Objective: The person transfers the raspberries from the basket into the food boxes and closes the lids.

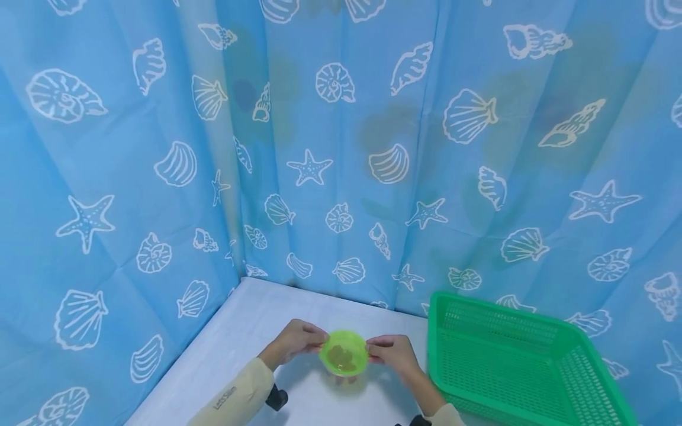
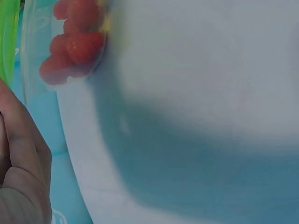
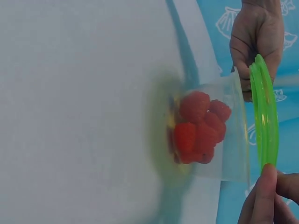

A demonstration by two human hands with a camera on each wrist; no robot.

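Note:
A round bright-green lid (image 1: 348, 338) is pinched at opposite edges by my left hand (image 1: 299, 340) and my right hand (image 1: 394, 352). Below it stands a clear plastic tub (image 3: 231, 163), upright on the white table, with several red raspberries (image 3: 196, 126) piled at its bottom. From the right wrist view, the lid (image 3: 265, 116) shows as a thin disc just above the tub's rim, with a narrow gap between them. Fingers of the left hand (image 2: 23, 158) appear close by the tub's rim in the left wrist view. From above, the lid covers most of the tub.
On the right of the table sits a large green perforated plastic basket (image 1: 444, 387). Blue curtains (image 1: 341, 142) printed with white shells and starfish enclose the white table (image 1: 298, 302) at the back and left.

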